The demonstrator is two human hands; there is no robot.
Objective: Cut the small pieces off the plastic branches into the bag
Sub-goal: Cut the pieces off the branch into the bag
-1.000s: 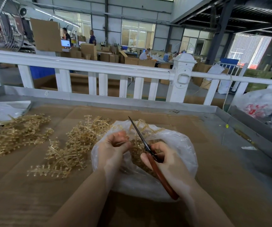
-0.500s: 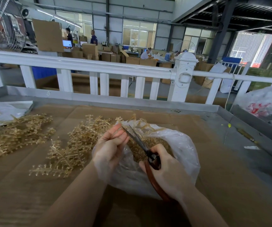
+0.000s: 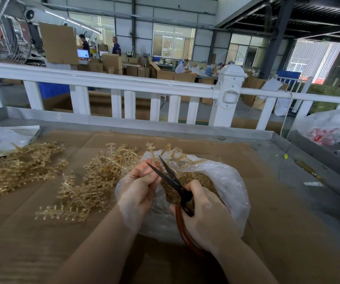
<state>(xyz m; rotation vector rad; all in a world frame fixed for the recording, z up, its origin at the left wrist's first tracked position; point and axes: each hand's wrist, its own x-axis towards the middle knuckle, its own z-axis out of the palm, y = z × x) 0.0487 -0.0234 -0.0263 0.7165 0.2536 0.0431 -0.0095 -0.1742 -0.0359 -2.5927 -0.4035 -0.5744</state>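
A clear plastic bag lies on the cardboard-covered table, holding a heap of small golden cut pieces. My left hand holds a golden plastic branch over the bag's mouth, its tip sticking up past my fingers. My right hand grips scissors with dark blades and reddish-brown handles. The blades stand apart around the branch just above my left fingers.
A pile of golden branches lies left of the bag, another pile further left. A white railing runs behind the table. A metal rim and filled plastic bags border the right side.
The scissors' blades have opened wider and moved up to the branch. My left hand has lifted the branch higher above the bag.
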